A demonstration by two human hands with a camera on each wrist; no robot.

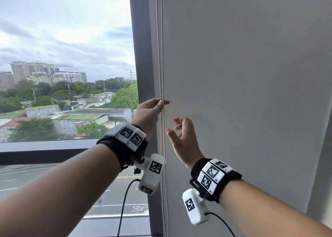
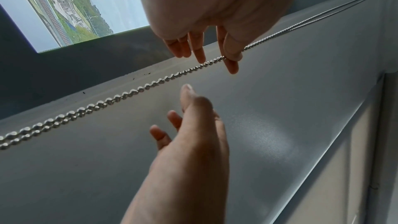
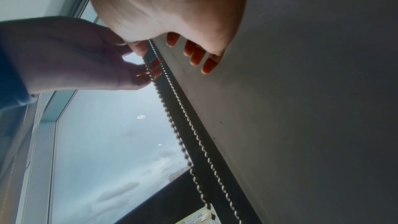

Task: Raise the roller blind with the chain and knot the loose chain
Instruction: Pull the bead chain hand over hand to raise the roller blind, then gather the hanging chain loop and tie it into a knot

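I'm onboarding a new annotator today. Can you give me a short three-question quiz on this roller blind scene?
1. True or false: the right hand grips the bead chain.
2. Which hand pinches the chain? A) left hand B) right hand C) both
3. Fill in: the chain hangs along the ____ edge of the roller blind, as the head view shows it.

Key: 1. False, its fingers are spread beside the chain, holding nothing. 2. A. 3. Left.

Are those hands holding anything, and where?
The left hand pinches the bead chain between thumb and forefinger, partway down its hanging length. The right hand holds nothing.
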